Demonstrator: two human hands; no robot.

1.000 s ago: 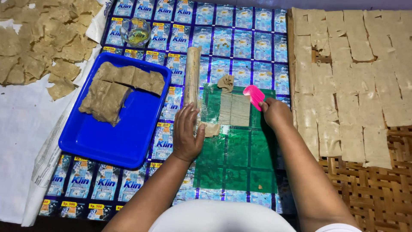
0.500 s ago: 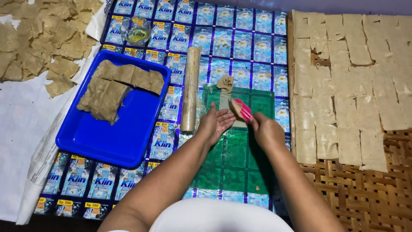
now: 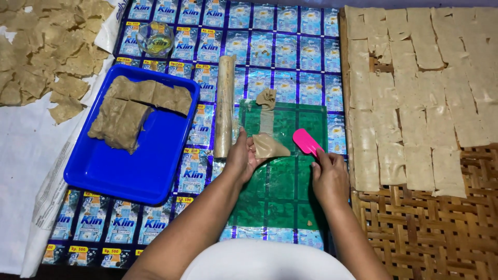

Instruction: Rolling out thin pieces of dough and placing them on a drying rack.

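My left hand (image 3: 243,158) lies palm up over the green plastic sheet (image 3: 282,181) and holds a thin, folded piece of tan dough (image 3: 268,147). My right hand (image 3: 329,176) grips a pink scraper (image 3: 306,141), its blade raised just right of the dough piece. A narrow strip of dough (image 3: 266,120) still lies on the sheet, with a crumpled dough scrap (image 3: 267,97) at its far end. A dough-coated rolling pin (image 3: 225,105) rests upright along the sheet's left edge.
A blue tray (image 3: 136,166) with dough blocks (image 3: 120,123) sits at left. A small glass bowl of oil (image 3: 155,38) stands behind it. Cut dough rectangles (image 3: 415,93) cover a woven bamboo rack (image 3: 430,228) at right. Dried dough pieces (image 3: 41,52) lie on white paper at far left.
The flat dough sheet was scraped off the green plastic. My left hand turned palm up and took the lifted piece. The scraper swung from the left back to the right.
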